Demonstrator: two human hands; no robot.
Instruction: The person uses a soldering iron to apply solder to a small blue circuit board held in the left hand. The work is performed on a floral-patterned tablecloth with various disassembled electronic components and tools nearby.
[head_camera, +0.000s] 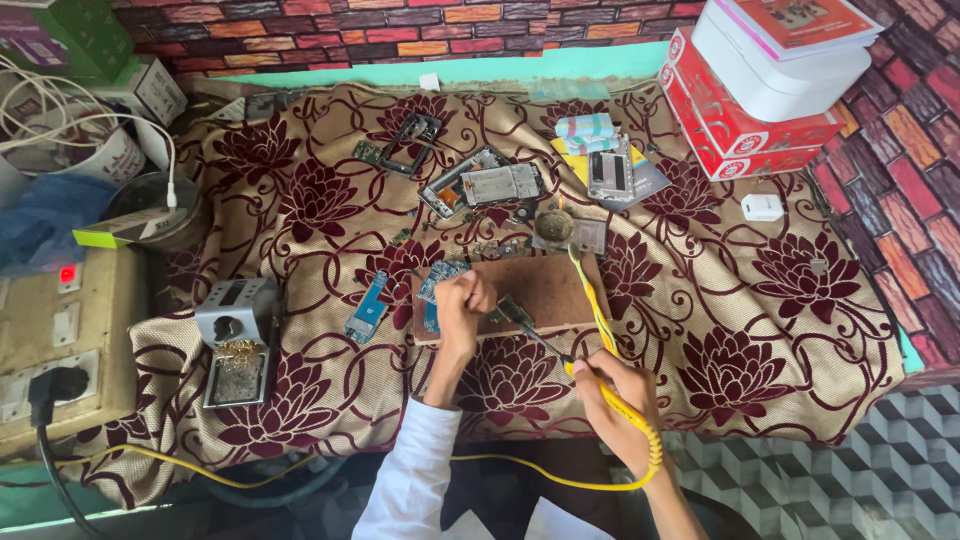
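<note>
Gripping the yellow soldering iron (572, 362) pen-style, our right hand (612, 400) aims its tip at the wooden board (545, 290). Our left hand (462, 300) is clenched on a small blue circuit board (438, 285) at the wooden board's left edge. It looks thin, light and fragile; we'd hold it by the edges. Left, a metal stand (235, 345) holds brass cleaning wool (238, 355).

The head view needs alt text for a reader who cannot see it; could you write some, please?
The right hand holds a yellow soldering iron over a wooden board, where the left hand pins a small circuit board. Phone parts lie beyond on the floral cloth.
</note>
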